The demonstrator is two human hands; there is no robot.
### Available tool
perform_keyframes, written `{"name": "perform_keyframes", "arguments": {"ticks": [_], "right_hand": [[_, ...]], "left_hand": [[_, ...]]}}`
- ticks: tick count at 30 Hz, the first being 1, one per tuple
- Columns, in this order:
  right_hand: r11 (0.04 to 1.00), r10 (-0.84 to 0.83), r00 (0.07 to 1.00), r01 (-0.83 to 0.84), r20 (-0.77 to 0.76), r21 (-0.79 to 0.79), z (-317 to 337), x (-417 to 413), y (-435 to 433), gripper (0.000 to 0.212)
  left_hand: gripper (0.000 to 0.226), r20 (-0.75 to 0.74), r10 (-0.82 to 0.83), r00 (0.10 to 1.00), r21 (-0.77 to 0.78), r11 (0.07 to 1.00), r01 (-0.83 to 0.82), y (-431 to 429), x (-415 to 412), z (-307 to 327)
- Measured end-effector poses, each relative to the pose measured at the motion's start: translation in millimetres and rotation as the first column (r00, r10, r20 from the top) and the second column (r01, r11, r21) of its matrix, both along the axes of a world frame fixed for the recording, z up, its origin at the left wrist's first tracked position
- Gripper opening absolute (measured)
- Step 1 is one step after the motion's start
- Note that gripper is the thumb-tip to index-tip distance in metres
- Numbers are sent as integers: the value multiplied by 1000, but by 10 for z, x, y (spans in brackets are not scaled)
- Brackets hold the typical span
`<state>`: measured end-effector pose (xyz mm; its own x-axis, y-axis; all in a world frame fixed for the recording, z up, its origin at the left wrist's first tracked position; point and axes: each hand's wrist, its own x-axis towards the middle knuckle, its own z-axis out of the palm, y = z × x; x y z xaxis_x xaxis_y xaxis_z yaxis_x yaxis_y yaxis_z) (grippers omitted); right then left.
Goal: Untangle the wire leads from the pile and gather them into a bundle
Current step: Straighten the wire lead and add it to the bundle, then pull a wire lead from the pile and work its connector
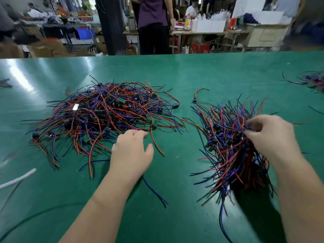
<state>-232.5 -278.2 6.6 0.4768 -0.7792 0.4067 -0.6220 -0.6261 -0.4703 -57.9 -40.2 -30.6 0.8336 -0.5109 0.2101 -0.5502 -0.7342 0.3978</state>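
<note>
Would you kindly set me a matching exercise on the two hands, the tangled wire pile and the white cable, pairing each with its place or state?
Things:
1. left hand
2. right hand
3. tangled pile
4. white cable

Places or states:
A. lies at the left edge of the green table
B. pinches wires in the bundle
C. fingers reach the heap's near edge, thumb apart
D. sprawls loose, left of the bundle

Pairs: 1-C, 2-B, 3-D, 4-A
</note>
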Motion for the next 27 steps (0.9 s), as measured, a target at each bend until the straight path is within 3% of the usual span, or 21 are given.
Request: {"name": "perform_keyframes", "arguments": {"ticks": [1, 3, 5, 9, 14, 18, 22, 24, 27], "right_hand": [[1000, -16, 998, 17, -64, 23, -14, -12, -22, 13], [997, -51, 998, 53, -43, 47, -8, -29, -30, 16], [997, -59, 998, 60, -25, 56, -16, -19, -23, 16], [991, -31, 998, 38, -61, 129, -77, 15, -32, 16], [982, -57, 998, 51, 28, 180, -66, 30, -44, 13], [993, -50, 998, 45, 35, 112, -45, 24, -25, 7], [995, -89, 988, 84, 124, 45, -21, -15, -43, 12], [993, -113, 989, 110, 99, 41, -34, -31, -70, 13], [990, -117, 993, 119, -32, 75, -71, -29, -75, 14]], "left_hand": [[45, -7, 34, 999, 96, 995, -33, 11, 26, -33], [50, -39, 73, 997, 230, 971, -62, 17, 70, -98], [51, -71, 76, 995, 271, 961, -54, 7, 99, -153], [49, -66, 84, 994, 278, 959, -62, 1, 128, -198], [50, -61, 112, 992, 268, 959, -91, 1, 134, -213], [50, -37, 144, 989, 244, 961, -131, 16, 122, -213], [43, -29, 134, 991, 106, 986, -130, 42, 146, -148], [41, -14, 150, 989, 66, 987, -149, 57, 161, -122], [45, -16, 231, 973, 137, 964, -227, 81, 178, -124]]}}
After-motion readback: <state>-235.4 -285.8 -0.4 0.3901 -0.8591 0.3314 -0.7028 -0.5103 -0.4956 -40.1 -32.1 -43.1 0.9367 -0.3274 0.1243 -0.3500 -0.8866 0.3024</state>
